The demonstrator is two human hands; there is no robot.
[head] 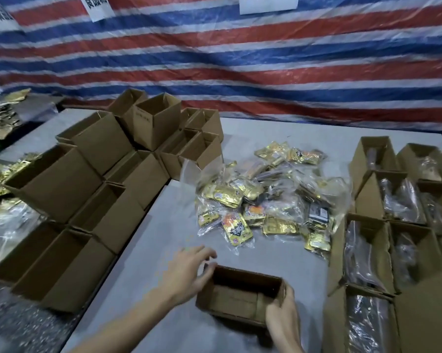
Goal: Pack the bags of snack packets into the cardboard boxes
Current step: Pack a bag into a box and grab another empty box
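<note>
An empty open cardboard box point(236, 294) stands on the grey table point(163, 225) close to me. My right hand point(282, 317) grips its near right corner, thumb over the rim. My left hand point(189, 270) hovers at the box's left end with fingers spread; whether they touch the cardboard I cannot tell. Beyond the box lies a heap of clear plastic bags of gold snack packets point(265, 200).
A stack of empty open boxes point(92, 189) fills the left side of the table. Boxes with bagged packets in them point(393, 225) line the right edge. More gold packets point(0, 179) lie at far left. A striped tarpaulin point(240, 59) hangs behind.
</note>
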